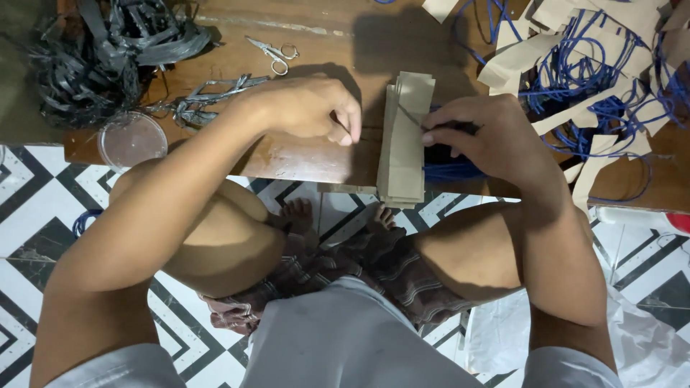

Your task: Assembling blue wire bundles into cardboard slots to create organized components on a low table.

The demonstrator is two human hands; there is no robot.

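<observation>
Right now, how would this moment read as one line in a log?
left hand: fist on brown wooden board | right hand: pressing stack of tan paper strips, over blue cords | small scissors: untouched

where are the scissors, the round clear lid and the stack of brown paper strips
scissors point(274, 54), head view, on the pivot between blades and finger loops
round clear lid point(132, 140), head view, on its flat middle
stack of brown paper strips point(404, 154), head view, on the top strip's middle
</observation>
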